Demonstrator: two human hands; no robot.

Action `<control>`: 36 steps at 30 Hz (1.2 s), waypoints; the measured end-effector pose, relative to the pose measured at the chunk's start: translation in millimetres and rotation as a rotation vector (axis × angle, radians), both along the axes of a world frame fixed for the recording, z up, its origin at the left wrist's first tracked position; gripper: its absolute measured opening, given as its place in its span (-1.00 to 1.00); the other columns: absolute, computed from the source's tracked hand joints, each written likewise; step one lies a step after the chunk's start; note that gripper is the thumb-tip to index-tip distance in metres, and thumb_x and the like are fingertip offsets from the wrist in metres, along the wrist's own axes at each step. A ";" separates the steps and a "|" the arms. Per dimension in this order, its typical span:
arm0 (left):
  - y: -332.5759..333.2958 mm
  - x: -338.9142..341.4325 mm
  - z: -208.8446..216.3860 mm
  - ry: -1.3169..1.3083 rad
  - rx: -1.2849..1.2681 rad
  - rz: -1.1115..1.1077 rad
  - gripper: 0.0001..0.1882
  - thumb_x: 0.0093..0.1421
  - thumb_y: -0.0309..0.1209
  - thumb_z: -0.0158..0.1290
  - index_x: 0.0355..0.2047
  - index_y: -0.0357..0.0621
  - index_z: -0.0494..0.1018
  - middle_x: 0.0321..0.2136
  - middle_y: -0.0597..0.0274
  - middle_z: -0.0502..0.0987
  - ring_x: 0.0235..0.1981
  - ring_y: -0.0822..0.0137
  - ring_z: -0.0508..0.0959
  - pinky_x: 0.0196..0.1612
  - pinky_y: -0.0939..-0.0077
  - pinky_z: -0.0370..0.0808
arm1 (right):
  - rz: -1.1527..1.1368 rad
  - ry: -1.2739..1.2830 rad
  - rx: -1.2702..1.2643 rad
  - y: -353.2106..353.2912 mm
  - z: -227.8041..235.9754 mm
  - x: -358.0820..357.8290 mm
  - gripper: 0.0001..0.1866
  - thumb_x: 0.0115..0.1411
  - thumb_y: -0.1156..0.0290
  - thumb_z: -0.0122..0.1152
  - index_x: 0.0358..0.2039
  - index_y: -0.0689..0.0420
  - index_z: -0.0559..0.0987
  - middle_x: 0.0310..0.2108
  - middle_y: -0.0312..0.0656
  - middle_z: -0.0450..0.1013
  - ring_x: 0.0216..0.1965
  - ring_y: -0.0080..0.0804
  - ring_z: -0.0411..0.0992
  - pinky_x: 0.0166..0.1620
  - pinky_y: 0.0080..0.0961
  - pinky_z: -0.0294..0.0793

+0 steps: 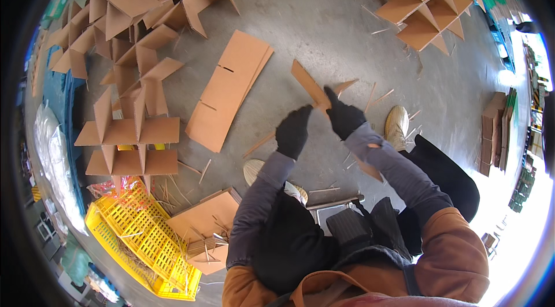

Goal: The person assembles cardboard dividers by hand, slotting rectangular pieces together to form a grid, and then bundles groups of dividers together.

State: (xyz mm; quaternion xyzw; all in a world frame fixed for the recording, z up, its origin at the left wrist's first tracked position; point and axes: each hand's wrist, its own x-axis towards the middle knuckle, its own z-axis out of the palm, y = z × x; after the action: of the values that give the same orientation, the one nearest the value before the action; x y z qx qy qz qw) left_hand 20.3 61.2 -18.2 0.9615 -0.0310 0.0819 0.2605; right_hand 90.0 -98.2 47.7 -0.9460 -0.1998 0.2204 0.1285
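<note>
Black gloves cover both my hands. Between them is a cardboard divider piece point(309, 83), its long panel slanting up to the left and seen nearly edge-on. My left hand point(293, 132) is closed, fingertips at the panel's lower edge. My right hand point(347, 120) grips the piece from the right, index finger stretched along it. A smaller cardboard flap point(347, 85) sticks out beyond the right hand, and another cardboard end point(370, 169) shows below my right forearm; how these join is hidden. Left of my hands, slotted flat cardboard sheets point(227, 93) lie stacked on the floor.
Assembled cardboard grids point(130, 133) pile up on the left, with another cardboard grid point(425, 3) at the far right. A yellow plastic crate point(144, 237) stands near left beside more cardboard sheets point(202, 214). Thin cardboard scraps litter the grey floor point(277, 18) around my shoes point(396, 125).
</note>
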 end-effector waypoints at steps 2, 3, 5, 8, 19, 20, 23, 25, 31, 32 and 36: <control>-4.9 6.1 9.7 0.065 0.014 0.037 -0.70 0.13 -0.45 -0.12 -0.11 0.07 0.40 -0.30 0.31 0.53 -0.38 0.31 0.54 -0.38 0.41 0.48 | -0.030 0.047 -0.051 8.1 -14.2 1.8 -0.25 0.15 0.41 -0.08 0.29 -0.03 -0.18 -0.44 0.08 0.45 -0.52 -0.09 0.48 -0.47 -0.16 0.43; -8.0 3.1 13.0 0.108 0.013 0.051 -0.70 0.13 -0.45 -0.12 -0.11 0.07 0.41 -0.29 0.30 0.53 -0.37 0.31 0.55 -0.37 0.41 0.48 | -0.048 0.082 -0.085 10.2 -22.3 -2.4 -0.24 0.15 0.43 -0.09 0.29 -0.02 -0.22 -0.42 0.08 0.45 -0.52 -0.08 0.48 -0.46 -0.15 0.43; -1.2 -0.9 6.3 0.038 -0.071 0.032 -0.71 0.17 -0.42 -0.13 -0.09 0.05 0.41 -0.29 0.30 0.53 -0.35 0.28 0.55 -0.34 0.39 0.48 | -0.057 0.131 -0.157 8.9 -55.1 -7.1 -0.22 0.17 0.46 -0.16 0.29 -0.07 -0.32 -0.40 0.06 0.44 -0.49 -0.06 0.49 -0.45 -0.16 0.44; 8.1 0.8 11.5 0.066 -0.281 0.009 -0.72 0.20 -0.36 -0.15 -0.12 -0.09 0.44 -0.23 0.15 0.52 -0.21 0.17 0.52 -0.17 0.32 0.45 | -0.071 0.156 -0.147 15.7 -58.8 -4.7 -0.21 0.18 0.47 -0.19 0.29 -0.15 -0.36 -0.39 0.05 0.44 -0.46 -0.06 0.49 -0.43 -0.17 0.43; 192.2 37.4 -25.0 0.363 0.385 0.453 0.04 -0.27 0.10 0.27 0.11 -0.29 0.12 0.05 -0.05 0.26 0.08 0.07 0.27 0.01 0.18 0.32 | -0.774 0.021 0.083 -72.7 -52.3 -81.9 -0.01 -0.01 0.22 0.28 0.27 0.04 -0.18 -0.11 0.13 0.41 -0.12 0.07 0.40 -0.09 -0.14 0.36; 191.0 31.9 -28.0 0.310 0.461 0.468 0.07 -0.30 0.13 0.26 0.11 -0.28 0.11 0.05 -0.01 0.26 0.08 0.12 0.27 0.01 0.18 0.31 | -0.725 0.072 -0.015 -74.4 -56.4 -90.1 -0.18 0.04 0.18 0.21 0.21 0.05 -0.02 -0.20 0.13 0.43 -0.19 0.09 0.42 -0.17 -0.11 0.38; 185.0 23.2 -34.8 0.096 0.521 0.482 0.02 -0.28 0.07 0.26 0.12 -0.24 0.12 -0.07 0.03 0.34 -0.05 0.15 0.34 -0.02 0.14 0.29 | -0.661 0.027 -0.155 -78.4 -53.6 -96.0 -0.52 0.13 0.12 0.07 -0.02 0.07 0.26 -0.38 0.14 0.46 -0.34 0.13 0.44 -0.34 -0.06 0.39; 170.1 26.1 -21.2 0.074 0.470 0.481 -0.06 -0.20 0.00 0.25 0.12 -0.21 0.13 -0.14 0.03 0.38 -0.12 0.12 0.38 -0.09 0.15 0.33 | -0.675 -0.099 -0.021 -79.9 -34.8 -80.0 -0.62 0.16 0.11 0.03 -0.13 0.09 0.33 -0.44 0.14 0.46 -0.40 0.14 0.44 -0.40 -0.04 0.38; 51.8 16.4 9.1 0.225 -0.001 -0.049 -0.75 0.09 -0.30 0.02 -0.17 0.13 0.45 -0.38 0.20 0.37 -0.33 0.17 0.45 -0.38 0.25 0.45 | -0.671 -0.301 0.474 -40.8 35.6 -29.4 -0.61 0.18 0.09 -0.01 -0.09 0.05 0.32 -0.54 0.09 0.46 -0.46 0.14 0.44 -0.42 0.01 0.36; 27.5 15.1 12.6 0.249 -0.002 -0.091 -0.76 0.10 -0.30 0.01 -0.19 0.13 0.45 -0.39 0.21 0.37 -0.33 0.18 0.45 -0.39 0.26 0.46 | -0.648 -0.207 0.349 -35.4 38.3 -26.4 -0.59 0.18 0.08 -0.01 -0.05 0.01 0.29 -0.55 0.09 0.46 -0.46 0.15 0.44 -0.42 0.01 0.36; -3.6 13.7 16.2 0.275 -0.007 -0.182 -0.80 0.11 -0.32 -0.04 -0.23 0.10 0.45 -0.40 0.21 0.36 -0.34 0.19 0.45 -0.44 0.27 0.47 | -0.528 -0.014 0.052 -47.1 40.6 -23.0 -0.57 0.18 0.10 -0.05 0.03 -0.07 0.21 -0.56 0.10 0.46 -0.48 0.15 0.44 -0.42 0.03 0.37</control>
State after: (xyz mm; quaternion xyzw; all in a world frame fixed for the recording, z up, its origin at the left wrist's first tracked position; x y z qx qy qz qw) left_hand 34.0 57.6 -2.0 0.9559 -0.0818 -0.0742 0.2721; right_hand 67.1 -145.3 88.2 -0.9633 0.0473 0.1676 0.2045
